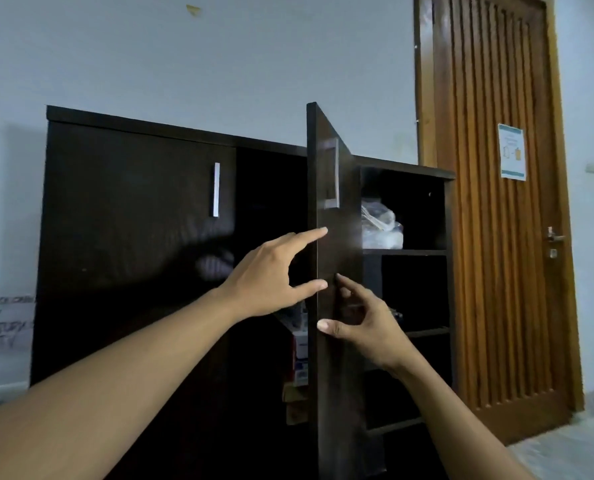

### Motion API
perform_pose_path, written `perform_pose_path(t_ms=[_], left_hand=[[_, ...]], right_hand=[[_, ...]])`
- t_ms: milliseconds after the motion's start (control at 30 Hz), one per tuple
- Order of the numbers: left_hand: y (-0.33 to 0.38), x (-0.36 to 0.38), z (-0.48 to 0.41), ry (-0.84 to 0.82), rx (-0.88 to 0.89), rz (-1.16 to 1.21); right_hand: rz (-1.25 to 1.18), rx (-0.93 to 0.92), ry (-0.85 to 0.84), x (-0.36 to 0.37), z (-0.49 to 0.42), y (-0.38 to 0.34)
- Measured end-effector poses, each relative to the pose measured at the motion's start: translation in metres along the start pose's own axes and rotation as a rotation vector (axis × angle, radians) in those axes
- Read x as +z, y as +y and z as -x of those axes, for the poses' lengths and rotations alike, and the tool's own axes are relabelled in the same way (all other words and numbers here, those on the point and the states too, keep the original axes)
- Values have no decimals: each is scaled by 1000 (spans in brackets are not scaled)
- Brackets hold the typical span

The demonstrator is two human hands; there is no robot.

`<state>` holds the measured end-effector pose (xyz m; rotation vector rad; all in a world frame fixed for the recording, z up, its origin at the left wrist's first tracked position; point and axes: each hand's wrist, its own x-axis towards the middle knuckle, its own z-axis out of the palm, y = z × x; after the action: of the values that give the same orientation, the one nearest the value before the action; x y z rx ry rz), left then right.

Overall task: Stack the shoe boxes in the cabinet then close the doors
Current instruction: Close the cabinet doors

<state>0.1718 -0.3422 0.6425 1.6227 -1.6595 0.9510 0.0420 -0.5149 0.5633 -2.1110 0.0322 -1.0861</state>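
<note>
A dark brown cabinet (pixel 143 133) stands against the wall. Its left door (pixel 133 220) is closed; its right door (pixel 337 258) is half open, edge toward me. My left hand (pixel 271 271) reaches to that door's edge, with the straight index finger and thumb touching it. My right hand (pixel 365 320) is on the door's outer face, thumb at the edge and fingers loosely bent against the panel. Stacked shoe boxes (pixel 299 358) show partly in the gap behind the door, low in the middle section.
Open shelves (pixel 406 251) on the cabinet's right hold a clear plastic bag (pixel 380 223). A wooden room door (pixel 496 202) with a paper notice (pixel 512 152) stands right of the cabinet. Tiled floor (pixel 565 452) lies at lower right.
</note>
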Motion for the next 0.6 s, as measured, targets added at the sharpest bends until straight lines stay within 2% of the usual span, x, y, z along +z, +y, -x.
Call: perform_pose_path(t_ms=[167, 333, 467, 600], left_hand=[[-50, -15, 18, 11, -117, -141], [-90, -6, 27, 69, -162, -292], [-112, 4, 29, -38, -283, -414], [-132, 18, 40, -152, -361, -537]], right_hand=[[78, 3, 62, 54, -33, 12], [171, 33, 131, 97, -57, 17], [238, 45, 158, 119, -74, 26], [427, 76, 133, 133, -87, 46]])
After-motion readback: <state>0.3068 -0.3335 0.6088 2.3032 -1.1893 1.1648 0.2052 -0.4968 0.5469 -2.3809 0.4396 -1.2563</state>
